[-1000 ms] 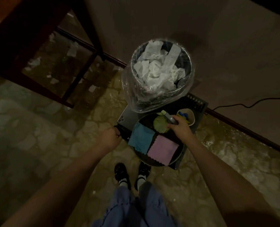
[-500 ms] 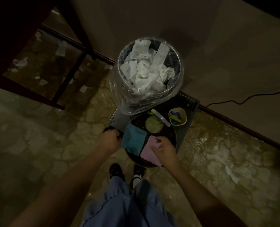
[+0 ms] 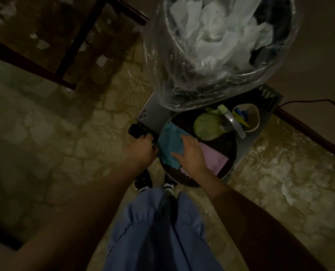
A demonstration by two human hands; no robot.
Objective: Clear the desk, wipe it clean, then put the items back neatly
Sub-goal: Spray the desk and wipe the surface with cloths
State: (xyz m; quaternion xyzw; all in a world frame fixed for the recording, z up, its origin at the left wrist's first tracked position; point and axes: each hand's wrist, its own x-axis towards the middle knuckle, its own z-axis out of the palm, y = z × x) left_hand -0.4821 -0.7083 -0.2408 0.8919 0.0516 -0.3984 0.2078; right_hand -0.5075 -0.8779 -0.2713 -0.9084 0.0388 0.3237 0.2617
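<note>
At the far left, dark desk legs (image 3: 68, 55) stood on the stone floor (image 3: 45, 133) among scattered paper scraps. The left hand (image 3: 143, 151) curled around a dark handle-like object (image 3: 136, 131) at the left edge of a grey flat panel (image 3: 153, 112); what exactly it gripped could not be told in the dim light. Beside it, a round dark tray (image 3: 231, 145) rested on that panel. The blue cloth (image 3: 170, 143) lay on the tray's left part, its long axis running from near to far, with the right hand (image 3: 190, 153) resting flat on it, fingers (image 3: 177, 154) spread and fairly straight, pointing left. The pink cloth (image 3: 214, 157) lay just right of it, touching. Behind them sat a green crumpled cloth (image 3: 206, 126) and a small bottle (image 3: 232, 120), its long axis slanting from far left to near right, cap end away. A cup (image 3: 252, 119) of coloured items stood further right. Above, a plastic-lined bin (image 3: 182, 65) held white paper. No writing was legible.
</note>
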